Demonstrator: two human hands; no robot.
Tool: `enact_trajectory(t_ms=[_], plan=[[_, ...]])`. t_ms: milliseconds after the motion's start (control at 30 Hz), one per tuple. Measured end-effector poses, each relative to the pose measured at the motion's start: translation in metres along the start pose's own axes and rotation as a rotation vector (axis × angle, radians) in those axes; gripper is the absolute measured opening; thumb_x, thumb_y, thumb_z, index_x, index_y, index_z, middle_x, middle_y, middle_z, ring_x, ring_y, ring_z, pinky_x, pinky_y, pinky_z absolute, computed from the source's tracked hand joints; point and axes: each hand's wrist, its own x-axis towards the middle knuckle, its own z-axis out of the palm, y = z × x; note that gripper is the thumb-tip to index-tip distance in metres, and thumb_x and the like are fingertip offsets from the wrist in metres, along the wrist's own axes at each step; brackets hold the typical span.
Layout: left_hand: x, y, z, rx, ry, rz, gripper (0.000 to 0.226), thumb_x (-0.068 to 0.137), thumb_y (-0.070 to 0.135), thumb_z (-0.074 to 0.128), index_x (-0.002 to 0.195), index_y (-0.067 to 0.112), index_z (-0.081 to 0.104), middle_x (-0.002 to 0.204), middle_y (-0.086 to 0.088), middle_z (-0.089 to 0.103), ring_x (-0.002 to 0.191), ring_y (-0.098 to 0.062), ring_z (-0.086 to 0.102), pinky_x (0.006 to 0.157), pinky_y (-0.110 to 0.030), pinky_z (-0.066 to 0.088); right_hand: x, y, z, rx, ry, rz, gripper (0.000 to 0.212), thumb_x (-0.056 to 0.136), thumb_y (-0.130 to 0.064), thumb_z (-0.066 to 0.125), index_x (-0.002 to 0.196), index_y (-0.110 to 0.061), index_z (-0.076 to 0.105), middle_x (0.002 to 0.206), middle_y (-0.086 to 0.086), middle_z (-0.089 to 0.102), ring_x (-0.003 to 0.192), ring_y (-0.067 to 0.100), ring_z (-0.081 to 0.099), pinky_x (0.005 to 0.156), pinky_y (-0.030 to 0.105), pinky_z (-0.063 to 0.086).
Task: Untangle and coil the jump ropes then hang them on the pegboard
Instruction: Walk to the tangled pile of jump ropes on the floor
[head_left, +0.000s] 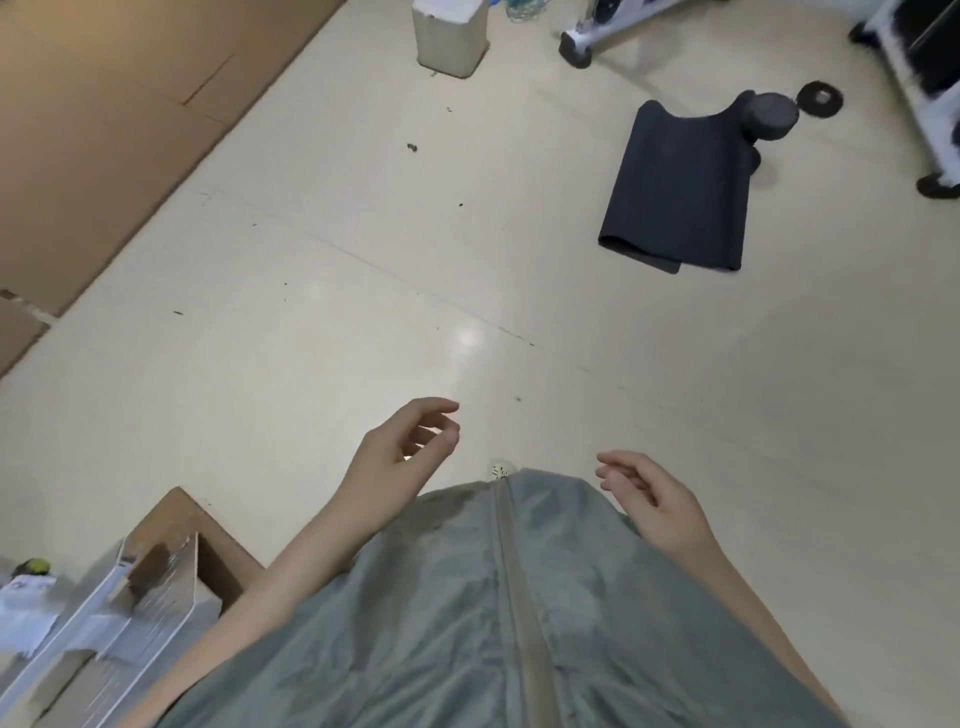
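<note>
My one camera sits on my head and looks steeply down past my grey-green jacket (493, 613) at the pale floor (363, 291). My body is nearest, at the bottom edge; the dark mat (675, 192) lies far right.

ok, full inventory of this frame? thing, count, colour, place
folded mat: 1, dark navy, floor upper right
dumbbell: 1, dark grey, at the mat's far end
weight plate: 1, black, floor beside the dumbbell
white frame legs: white with black feet, top right, cut off
beige bin: 1, top centre
cardboard sheets: brown, flat along upper left
open cardboard box: 1, brown, lower left
taped white packages: white, bottom left, blurred
floor: cream tile, a few dark specks
jump ropes, pegboard: none in view
grey-green garment: bottom centre, worn by the person
left hand: fingers loosely curled, holds nothing
right hand: fingers loosely curled, holds nothing
</note>
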Motion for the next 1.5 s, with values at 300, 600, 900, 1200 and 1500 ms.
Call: enact_trajectory(t_ms=[300, 600, 900, 1200, 1500], plan=[[0.197, 0.051, -0.113, -0.120, 0.213, -0.122, 0.022, 0.097, 0.020, 0.058, 0.109, 0.036, 0.065, 0.097, 0.004, 0.070, 0.091, -0.022, 0.067, 0.085, -0.044, 0.052, 0.272, -0.221, 0.029, -0.105, -0.233, -0.208, 0.022, 0.098, -0.020, 0.055, 0.113, -0.033, 0.064, 0.105, -0.009, 0.068, 0.101, 0.005, 0.062, 0.088, 0.017, 0.045], [0.458, 0.122, -0.247, -0.192, 0.247, -0.139, 0.020, 0.097, 0.016, 0.058, 0.110, 0.028, 0.065, 0.097, 0.000, 0.070, 0.087, -0.017, 0.068, 0.093, -0.046, 0.050, 0.514, -0.404, 0.061, -0.113, -0.255, -0.234, 0.020, 0.099, -0.028, 0.054, 0.116, -0.036, 0.064, 0.108, -0.009, 0.068, 0.106, 0.009, 0.062, 0.091, 0.019, 0.046], [0.743, 0.264, -0.328, -0.085, 0.080, 0.054, 0.021, 0.096, 0.016, 0.056, 0.112, 0.027, 0.065, 0.098, 0.001, 0.071, 0.087, -0.018, 0.070, 0.087, -0.044, 0.050, 0.711, -0.485, 0.023, -0.058, -0.109, -0.095, 0.019, 0.098, -0.033, 0.053, 0.108, -0.045, 0.064, 0.109, -0.016, 0.069, 0.106, 0.011, 0.064, 0.097, 0.036, 0.049], [1.002, 0.382, -0.381, -0.061, 0.037, 0.008, 0.019, 0.095, 0.016, 0.057, 0.109, 0.026, 0.066, 0.096, -0.002, 0.071, 0.084, -0.018, 0.069, 0.082, -0.034, 0.049, 0.962, -0.593, -0.028, 0.042, -0.052, -0.014, 0.020, 0.098, -0.033, 0.054, 0.104, -0.048, 0.065, 0.104, -0.016, 0.070, 0.105, 0.010, 0.064, 0.095, 0.035, 0.050], [1.209, 0.437, -0.471, -0.158, 0.158, -0.108, 0.018, 0.098, 0.011, 0.055, 0.108, 0.021, 0.067, 0.094, -0.004, 0.071, 0.084, -0.022, 0.067, 0.076, -0.028, 0.051, 1.223, -0.781, -0.019, -0.040, -0.180, -0.180, 0.019, 0.098, -0.024, 0.055, 0.105, -0.038, 0.066, 0.103, -0.011, 0.070, 0.103, 0.016, 0.063, 0.097, 0.034, 0.048]])
